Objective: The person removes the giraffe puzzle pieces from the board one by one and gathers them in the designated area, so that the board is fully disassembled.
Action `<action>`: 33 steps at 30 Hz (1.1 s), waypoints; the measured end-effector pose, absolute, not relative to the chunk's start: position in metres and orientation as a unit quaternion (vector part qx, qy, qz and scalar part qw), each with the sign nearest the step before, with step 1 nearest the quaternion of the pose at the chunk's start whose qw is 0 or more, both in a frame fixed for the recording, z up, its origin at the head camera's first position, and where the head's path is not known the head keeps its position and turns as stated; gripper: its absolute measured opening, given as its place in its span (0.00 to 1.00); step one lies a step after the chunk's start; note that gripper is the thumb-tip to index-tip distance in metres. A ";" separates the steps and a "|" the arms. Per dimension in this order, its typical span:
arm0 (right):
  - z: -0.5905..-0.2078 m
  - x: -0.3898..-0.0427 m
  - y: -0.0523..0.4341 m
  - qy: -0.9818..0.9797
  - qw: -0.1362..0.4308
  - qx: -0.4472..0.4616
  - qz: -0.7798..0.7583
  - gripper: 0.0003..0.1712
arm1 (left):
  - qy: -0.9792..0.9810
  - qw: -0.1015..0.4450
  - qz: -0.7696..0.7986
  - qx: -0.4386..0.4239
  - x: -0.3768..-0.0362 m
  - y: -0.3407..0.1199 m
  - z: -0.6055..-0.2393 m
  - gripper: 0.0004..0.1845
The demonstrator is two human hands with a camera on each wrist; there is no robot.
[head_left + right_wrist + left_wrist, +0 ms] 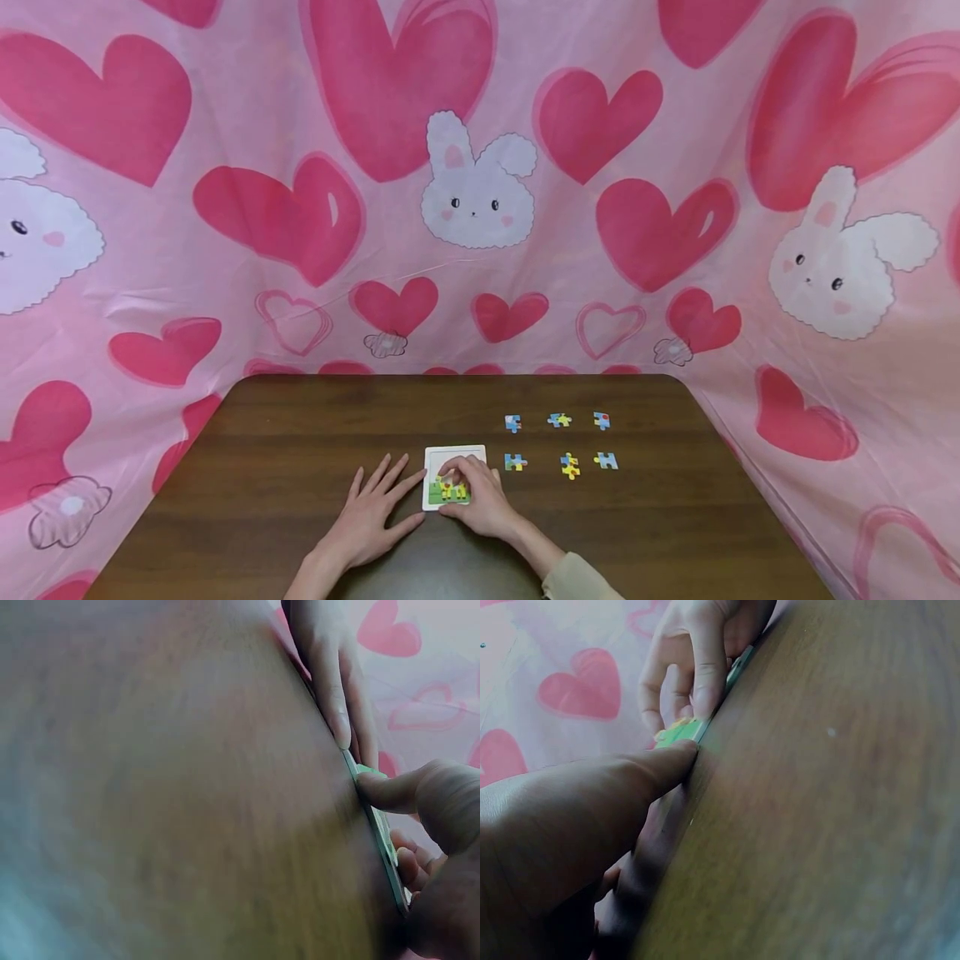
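Note:
A small white-bordered puzzle board [428,497] lies on the table with a joined patch of green and yellow jigsaw pieces [448,490] on its lower part. My right hand [480,498] is over the board's right side. Its thumb is at the patch's near edge and its bent fingers are at the far side, gripping the pieces between them. My left hand [369,518] lies flat with spread fingers, its fingertips at the board's left edge. In the left wrist view the green pieces [676,733] show between both hands. The right hand covers part of the board.
To the right of the board, several loose puzzle pieces lie in two rows, among them a yellow one [570,466] and a blue one with red [602,420]. The brown wooden table [300,442] reaches back to a pink curtain [555,250] with hearts and rabbits.

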State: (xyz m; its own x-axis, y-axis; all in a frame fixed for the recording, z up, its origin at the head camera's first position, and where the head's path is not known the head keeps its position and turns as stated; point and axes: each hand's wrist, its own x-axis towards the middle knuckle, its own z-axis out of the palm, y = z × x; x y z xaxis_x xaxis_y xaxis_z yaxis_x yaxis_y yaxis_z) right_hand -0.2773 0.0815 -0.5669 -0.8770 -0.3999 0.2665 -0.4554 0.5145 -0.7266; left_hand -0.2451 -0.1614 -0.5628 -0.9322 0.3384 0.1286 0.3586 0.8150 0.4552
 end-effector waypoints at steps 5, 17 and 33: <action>-0.570 -0.275 0.080 -0.863 0.055 0.243 0.439 0.25 | -0.949 0.029 -0.252 -0.187 -0.245 -0.161 -0.564 0.36; -0.578 -0.273 0.079 -0.852 0.089 0.249 0.453 0.24 | -0.951 0.010 -0.248 -0.183 -0.243 -0.161 -0.560 0.37; -0.578 -0.273 0.077 -0.856 0.097 0.256 0.439 0.16 | -0.931 0.095 -0.279 -0.216 -0.250 -0.166 -0.584 0.34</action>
